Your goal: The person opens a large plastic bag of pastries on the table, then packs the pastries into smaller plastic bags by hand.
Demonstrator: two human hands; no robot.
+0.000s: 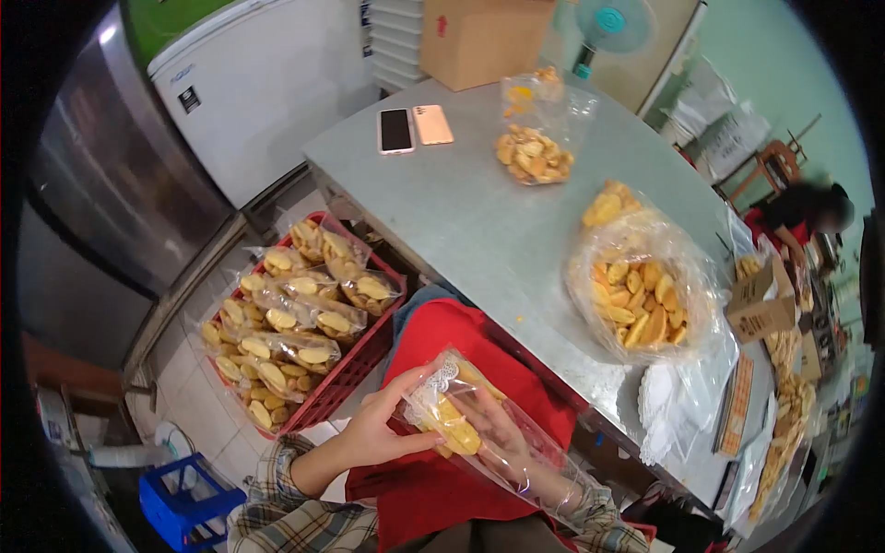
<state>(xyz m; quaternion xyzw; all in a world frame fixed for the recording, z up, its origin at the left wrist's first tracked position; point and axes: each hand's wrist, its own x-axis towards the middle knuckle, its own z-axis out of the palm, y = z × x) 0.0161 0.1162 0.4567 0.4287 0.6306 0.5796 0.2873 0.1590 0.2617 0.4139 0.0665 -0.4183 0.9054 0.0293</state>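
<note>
Holding a long, clear plastic bag with a white lace-like print (446, 378), a person works at 6 o'clock, over a red cloth apron (447, 327); several oblong yellow pieces (452, 431) show through the film near the printed end. The left hand (383, 426), toward 7 o'clock, curves round that end, thumb on the near side and fingers on the far side, gripping the plastic lightly. The right hand (502, 433), between 5 and 6 o'clock, shows through the film with its fingers partly stretched beside the pieces; it seems to be inside the bag, though glare hides whether it grips any of them. Done well, this handling would call for a left hand that supports the bag from outside without squeezing, and a right hand that nudges each piece gently against its neighbour, since such pieces look likely to snap. Sliding the wrist smoothly, rather than dragging the film, should spare the plastic from creasing. From 8 to 10 o'clock, a red plastic lattice crate (355, 373) holds filled clear bags (323, 313), a useful guide for neatness. At 3 o'clock, on a grey metal tabletop (489, 240), a large, wide-mouthed clear bag (705, 300) holds loose yellow-orange slices (645, 304).
</note>
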